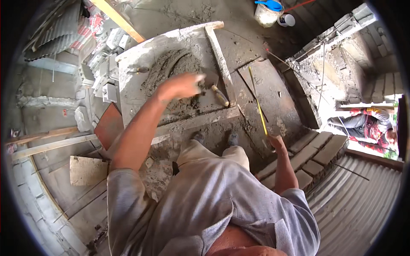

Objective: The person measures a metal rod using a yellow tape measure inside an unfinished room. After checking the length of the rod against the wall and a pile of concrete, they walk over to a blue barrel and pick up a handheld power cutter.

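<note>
My left hand (181, 86) reaches over a shallow wooden mortar box (179, 123). Its fingers are smeared by motion, so whether they hold anything does not show. Beneath and beyond it lies a heap of wet grey mortar (171, 66). A trowel with a wooden handle (220, 96) rests in the box just right of this hand; a second small tool (139, 70) lies at the box's left side. Low on the right, my right hand (276, 143) is closed at the near end of a yellow tape measure (259, 106). The tape's strip stretches away over a flat board; its case is hidden.
A low block wall (316, 147) stands beside my right arm, with corrugated sheet (358, 192) beyond it. A bucket with a blue dipper (268, 15) is at the far right. Loose blocks (109, 91) lie left of the box. Another person (369, 126) bends over outside the opening.
</note>
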`<state>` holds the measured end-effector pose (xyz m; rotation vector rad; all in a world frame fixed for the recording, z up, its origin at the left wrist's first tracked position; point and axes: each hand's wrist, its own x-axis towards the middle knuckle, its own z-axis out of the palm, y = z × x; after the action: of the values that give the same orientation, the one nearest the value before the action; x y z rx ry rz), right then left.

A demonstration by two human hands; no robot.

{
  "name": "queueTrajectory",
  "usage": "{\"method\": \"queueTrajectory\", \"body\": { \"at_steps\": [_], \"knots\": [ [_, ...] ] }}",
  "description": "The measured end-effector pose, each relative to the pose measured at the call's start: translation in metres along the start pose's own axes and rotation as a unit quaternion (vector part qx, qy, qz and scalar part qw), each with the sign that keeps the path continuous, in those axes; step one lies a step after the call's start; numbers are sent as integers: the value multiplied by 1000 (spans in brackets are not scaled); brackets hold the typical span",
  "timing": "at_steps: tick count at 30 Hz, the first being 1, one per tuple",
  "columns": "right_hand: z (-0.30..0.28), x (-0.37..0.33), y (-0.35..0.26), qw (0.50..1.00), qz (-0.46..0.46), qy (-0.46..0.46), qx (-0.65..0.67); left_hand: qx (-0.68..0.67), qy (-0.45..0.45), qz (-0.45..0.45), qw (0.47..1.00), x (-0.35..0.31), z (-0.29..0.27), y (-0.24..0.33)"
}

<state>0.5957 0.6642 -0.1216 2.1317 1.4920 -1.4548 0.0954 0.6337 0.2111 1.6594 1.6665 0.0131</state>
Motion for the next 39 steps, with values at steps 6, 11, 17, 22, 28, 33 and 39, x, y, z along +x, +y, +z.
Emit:
{"method": "queueTrajectory", "body": {
  "at_steps": [6,11,17,22,28,33,39],
  "knots": [
    [-73,3,-78,978,-199,-27,47,-277,-65,-300,910,-5,98,-139],
    [-91,-5,-68,953,-284,22,-106,-396,-39,-314,862,-42,157,-169],
    [-90,-26,-44,966,-197,-29,-165,-415,31,-247,875,-11,162,-171],
    [-83,-46,-32,953,-258,14,-157,-479,25,-278,832,-9,185,-159],
    [-63,-74,-23,966,-228,37,-112,-494,-17,-285,821,-27,216,-175],
    [-60,-82,-32,978,-189,11,-86,-544,35,-275,792,-12,187,-174],
    [-50,-72,-63,954,-290,29,-65,-416,51,-213,883,4,112,-164]
  ]
}}
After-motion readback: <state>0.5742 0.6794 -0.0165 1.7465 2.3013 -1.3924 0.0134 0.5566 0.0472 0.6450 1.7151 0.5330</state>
